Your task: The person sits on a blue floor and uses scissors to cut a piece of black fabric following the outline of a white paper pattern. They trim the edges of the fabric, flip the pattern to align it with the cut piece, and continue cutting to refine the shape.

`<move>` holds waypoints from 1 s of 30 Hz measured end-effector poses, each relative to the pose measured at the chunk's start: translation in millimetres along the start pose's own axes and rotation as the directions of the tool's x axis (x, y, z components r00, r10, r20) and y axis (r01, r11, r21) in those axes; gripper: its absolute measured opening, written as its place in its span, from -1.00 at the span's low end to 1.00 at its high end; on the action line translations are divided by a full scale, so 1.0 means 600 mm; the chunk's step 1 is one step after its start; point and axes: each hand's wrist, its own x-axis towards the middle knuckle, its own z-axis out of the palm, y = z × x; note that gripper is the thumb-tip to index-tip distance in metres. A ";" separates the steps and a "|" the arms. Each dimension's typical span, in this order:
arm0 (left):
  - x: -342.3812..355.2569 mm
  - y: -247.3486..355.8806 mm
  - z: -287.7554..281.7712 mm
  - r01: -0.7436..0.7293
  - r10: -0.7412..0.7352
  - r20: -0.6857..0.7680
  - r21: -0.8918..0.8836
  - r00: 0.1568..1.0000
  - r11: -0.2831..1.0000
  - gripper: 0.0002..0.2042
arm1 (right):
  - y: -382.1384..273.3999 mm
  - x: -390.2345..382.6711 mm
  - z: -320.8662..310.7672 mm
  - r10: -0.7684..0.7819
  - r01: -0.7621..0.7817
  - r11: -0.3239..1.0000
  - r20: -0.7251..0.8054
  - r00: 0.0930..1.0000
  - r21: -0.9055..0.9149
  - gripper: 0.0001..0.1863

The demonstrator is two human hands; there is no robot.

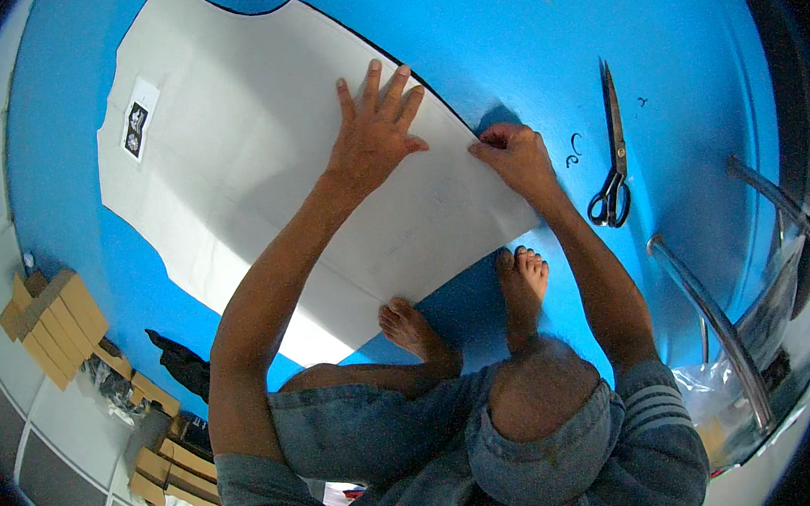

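Clock directions from picture centre unless noted. White garment-panel sheet [267, 192], body-shaped with scooped cutouts, lies flat on the blue surface [539, 24], spreading from centre out to 9–11 o'clock. Dark layer [258, 13] shows as a thin line along its 11 o'clock cutout and down the long 12-to-1 edge. Small white label [140, 122] with a black printed panel sits on the sheet at 10 o'clock.

Left hand [372, 139]: just left of 12, grip open, palm down, fingers spread on the sheet, fingertips near the long edge. Right hand [516, 161]: between 1 and 2 o'clock, at that same edge, fingers curled, thumb to index. Can't tell if the grip is actually pinching the edge.

Scissors [616, 146]: lying free on the blue surface, 3 o'clock of the right hand, tips to 12, black handle loops to 6. Dark curled scrap [572, 152] between right hand and scissors.

Left foot [409, 331] bare, at 6, toes overlapping the sheet's near edge. Right foot [524, 291] bare, between 3 and 4, just beside that edge.

Periphery: cardboard boxes [68, 318] at 9, black cloth [182, 366] at 8, metal rail [715, 319] between 3 and 4, clear plastic beside it.
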 end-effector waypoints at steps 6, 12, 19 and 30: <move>-0.001 0.013 0.001 -0.041 0.039 -0.029 -0.071 0.999 0.997 -0.36 | 0.026 -0.022 -0.006 0.105 -0.104 0.993 0.015 0.994 -0.047 -0.68; 0.002 0.022 -0.003 -0.045 0.045 -0.009 0.004 0.999 0.999 -0.37 | 0.041 -0.055 -0.025 0.029 -0.001 0.989 0.187 0.982 -0.148 -0.66; 0.000 0.025 -0.009 -0.043 0.042 0.028 0.026 0.999 0.999 -0.34 | 0.041 -0.080 -0.052 0.297 -0.402 0.766 0.278 0.913 0.502 -0.64; 0.025 0.067 -0.047 -0.245 0.182 0.306 0.180 0.934 0.953 -0.31 | 0.156 -0.157 0.027 -0.003 0.009 1.000 -0.374 0.928 0.016 -0.77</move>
